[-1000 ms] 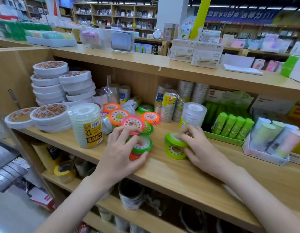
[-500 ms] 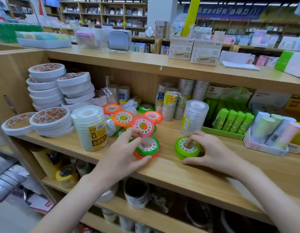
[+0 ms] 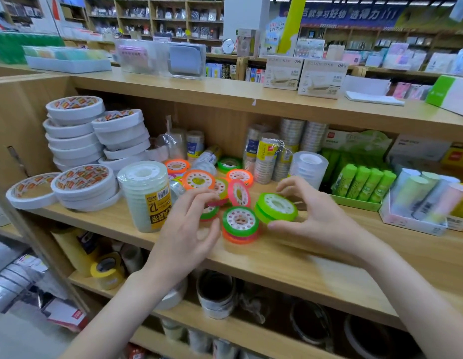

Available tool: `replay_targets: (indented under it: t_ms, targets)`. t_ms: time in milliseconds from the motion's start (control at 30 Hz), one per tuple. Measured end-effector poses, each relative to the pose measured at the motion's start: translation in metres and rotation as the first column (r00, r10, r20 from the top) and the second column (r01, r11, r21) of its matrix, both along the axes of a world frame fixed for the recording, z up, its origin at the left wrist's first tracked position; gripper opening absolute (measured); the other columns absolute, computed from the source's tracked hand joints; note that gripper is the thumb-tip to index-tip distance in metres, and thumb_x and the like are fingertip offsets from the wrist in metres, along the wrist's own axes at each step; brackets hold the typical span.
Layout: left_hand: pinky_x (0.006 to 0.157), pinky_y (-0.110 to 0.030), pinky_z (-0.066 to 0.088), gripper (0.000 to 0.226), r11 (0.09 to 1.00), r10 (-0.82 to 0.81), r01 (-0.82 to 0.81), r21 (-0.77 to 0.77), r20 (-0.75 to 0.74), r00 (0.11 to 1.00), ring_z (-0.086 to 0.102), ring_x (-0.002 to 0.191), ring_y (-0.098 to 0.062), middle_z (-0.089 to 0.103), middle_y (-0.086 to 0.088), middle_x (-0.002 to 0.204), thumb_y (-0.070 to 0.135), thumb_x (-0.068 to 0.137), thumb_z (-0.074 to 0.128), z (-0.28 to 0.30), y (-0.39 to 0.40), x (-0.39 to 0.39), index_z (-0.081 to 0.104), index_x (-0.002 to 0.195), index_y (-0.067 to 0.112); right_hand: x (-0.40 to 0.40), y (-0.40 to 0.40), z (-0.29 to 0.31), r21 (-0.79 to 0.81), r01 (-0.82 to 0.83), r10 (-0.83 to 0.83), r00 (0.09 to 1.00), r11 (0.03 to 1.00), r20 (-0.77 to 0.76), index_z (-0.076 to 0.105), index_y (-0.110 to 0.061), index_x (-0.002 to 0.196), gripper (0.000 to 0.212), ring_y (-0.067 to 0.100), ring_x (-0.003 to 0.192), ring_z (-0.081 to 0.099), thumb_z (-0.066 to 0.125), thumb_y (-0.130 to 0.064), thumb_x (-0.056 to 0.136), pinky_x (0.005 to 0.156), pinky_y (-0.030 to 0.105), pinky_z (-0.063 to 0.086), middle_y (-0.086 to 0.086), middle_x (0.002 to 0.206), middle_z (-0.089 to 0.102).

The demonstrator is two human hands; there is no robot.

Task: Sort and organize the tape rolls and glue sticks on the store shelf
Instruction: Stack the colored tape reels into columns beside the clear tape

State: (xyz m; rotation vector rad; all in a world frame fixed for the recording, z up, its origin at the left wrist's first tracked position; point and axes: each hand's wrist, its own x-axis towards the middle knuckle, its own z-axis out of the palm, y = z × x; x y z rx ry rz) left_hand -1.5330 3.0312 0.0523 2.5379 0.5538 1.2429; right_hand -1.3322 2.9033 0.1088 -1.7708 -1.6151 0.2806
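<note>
Two lime-green plastic tape rolls [image 3: 276, 208], stacked as a pair, are now lifted off the wooden shelf board [image 3: 290, 257] in the right hand [image 3: 318, 216], pinched between thumb below and curled fingers above; half a second ago they lay flat under it. The left hand [image 3: 183, 229] has let go of the green-over-orange roll stack [image 3: 240, 224] and hovers open beside it. Likely the pair goes on that stack next.
</note>
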Motion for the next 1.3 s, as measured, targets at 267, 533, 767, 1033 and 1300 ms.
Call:
replay_targets:
  t_ms: [267,533,767,1033,1300]
  targets:
    - [0.103,-0.025,0.03,0.043,0.994,0.107,-0.104,0.026,-0.168,0.98,0.045,0.118,-0.021,0.05,-0.006,0.125,0.029,0.082,0.042,-0.014,0.011,-0.016,0.056,0.117,0.008,-0.043,0.038,-0.034,-0.004,-0.034,0.034,0.976,0.999,0.215,0.037,-0.027,0.129,0.075,0.013,0.121,0.041,0.072,-0.052,0.068,0.103,0.03,0.035,-0.007,0.129,0.039]
    - [0.107,-0.026,0.025,0.042,0.992,0.121,-0.113,0.062,-0.152,0.981,0.039,0.123,-0.023,0.045,-0.008,0.129,0.025,0.083,0.041,-0.011,0.013,-0.013,0.054,0.118,0.007,-0.011,0.014,-0.026,-0.065,0.171,-0.135,0.919,0.983,0.372,0.032,-0.032,0.128,0.064,0.019,0.112,0.047,0.068,-0.04,0.075,0.093,0.037,0.043,-0.005,0.123,0.038]
    - [0.102,-0.047,0.038,0.054,0.908,0.375,-0.299,0.294,-0.246,0.894,0.048,0.12,-0.038,0.053,-0.023,0.126,0.021,0.072,0.06,0.004,0.014,0.015,0.056,0.121,0.0,-0.009,0.013,-0.005,0.201,0.225,-0.301,0.741,0.953,0.6,0.046,-0.011,0.131,0.067,0.029,0.115,0.044,0.067,-0.044,0.077,0.093,0.044,0.038,0.009,0.123,0.05]
    - [0.089,-0.043,0.048,0.062,0.916,0.33,-0.228,0.33,-0.298,0.896,0.055,0.104,-0.035,0.062,-0.012,0.103,0.021,0.059,0.077,0.0,0.022,0.011,0.058,0.115,0.004,-0.011,0.093,0.017,-0.436,0.082,0.18,0.831,0.896,0.526,0.021,-0.024,0.144,0.086,0.022,0.122,0.044,0.073,-0.028,0.076,0.093,0.029,0.038,0.004,0.136,0.045]
    - [0.063,-0.037,0.048,0.067,0.88,0.399,-0.259,0.398,-0.324,0.858,0.051,0.077,-0.03,0.057,-0.01,0.082,0.042,0.051,0.082,0.01,0.024,0.01,0.063,0.106,0.009,-0.004,0.098,0.024,-0.412,0.047,0.149,0.89,0.91,0.431,0.035,-0.019,0.136,0.075,0.016,0.109,0.047,0.076,-0.027,0.073,0.083,0.02,0.035,0.002,0.126,0.047]
